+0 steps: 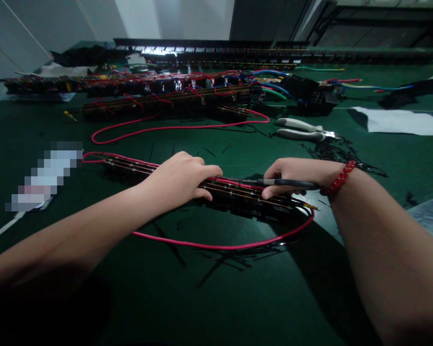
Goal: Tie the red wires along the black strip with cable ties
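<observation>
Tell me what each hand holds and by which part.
The right hand holds a slim dark tool by its handle; the left hand, the dark assembly around its middle.

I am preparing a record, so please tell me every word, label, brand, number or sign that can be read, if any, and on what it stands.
No readable text appears.
Dark strip at centre: no legible label.
Pixelated object at left: obscured, unreadable.
White sheet: no legible writing.
Grey-handled pliers: no legible marking.
</observation>
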{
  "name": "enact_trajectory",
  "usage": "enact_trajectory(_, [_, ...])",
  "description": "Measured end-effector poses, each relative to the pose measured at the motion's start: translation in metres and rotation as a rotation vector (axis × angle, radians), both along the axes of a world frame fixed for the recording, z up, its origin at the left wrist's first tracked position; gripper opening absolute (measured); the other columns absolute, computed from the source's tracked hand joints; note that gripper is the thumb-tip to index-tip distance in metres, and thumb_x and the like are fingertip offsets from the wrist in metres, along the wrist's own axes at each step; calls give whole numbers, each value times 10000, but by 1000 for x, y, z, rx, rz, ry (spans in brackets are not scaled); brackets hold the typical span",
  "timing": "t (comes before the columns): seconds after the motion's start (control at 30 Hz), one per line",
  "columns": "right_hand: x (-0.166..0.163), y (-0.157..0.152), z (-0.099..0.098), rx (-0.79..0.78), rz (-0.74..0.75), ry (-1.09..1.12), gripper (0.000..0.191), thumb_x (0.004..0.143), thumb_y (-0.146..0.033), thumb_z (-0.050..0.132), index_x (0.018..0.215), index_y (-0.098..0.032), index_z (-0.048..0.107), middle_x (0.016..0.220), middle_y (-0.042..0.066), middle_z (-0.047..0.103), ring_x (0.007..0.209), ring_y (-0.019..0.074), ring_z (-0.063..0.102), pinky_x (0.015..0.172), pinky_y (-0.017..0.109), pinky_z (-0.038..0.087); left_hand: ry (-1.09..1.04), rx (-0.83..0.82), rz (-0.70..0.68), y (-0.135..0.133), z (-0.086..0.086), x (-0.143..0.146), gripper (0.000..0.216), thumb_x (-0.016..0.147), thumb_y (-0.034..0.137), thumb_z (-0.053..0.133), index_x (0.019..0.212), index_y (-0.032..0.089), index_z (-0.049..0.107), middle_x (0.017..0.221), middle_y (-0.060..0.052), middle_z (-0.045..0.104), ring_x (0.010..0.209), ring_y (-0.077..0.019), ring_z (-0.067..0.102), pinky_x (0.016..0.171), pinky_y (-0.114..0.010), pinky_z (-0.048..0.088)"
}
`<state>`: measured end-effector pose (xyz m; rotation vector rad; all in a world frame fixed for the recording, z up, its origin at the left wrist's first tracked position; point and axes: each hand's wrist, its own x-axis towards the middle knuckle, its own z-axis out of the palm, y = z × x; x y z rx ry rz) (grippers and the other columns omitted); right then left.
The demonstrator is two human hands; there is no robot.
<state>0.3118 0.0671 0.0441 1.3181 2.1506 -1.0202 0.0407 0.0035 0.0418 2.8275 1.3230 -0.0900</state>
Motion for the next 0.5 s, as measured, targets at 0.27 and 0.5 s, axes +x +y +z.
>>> enact_trajectory(0.27, [1,-2,3,-36,-6,-11,667,654,-821,563,771,-178,700,661,49,647,559,169,535,500,287,336,-10,-7,3,0,0,0,494,825,484,687,1229,231,557,955,-50,713,890,-265,665,805,-350,441])
enact_trajectory(0.5, [10,1,1,-54,14,62,654,677,-812,562,830,-189,687,694,27,621,583,158,504,508,282,335,-12,-15,28,-10,13,3,497,840,387,694,1265,196,521,1134,-84,669,1033,-255,634,857,-340,462])
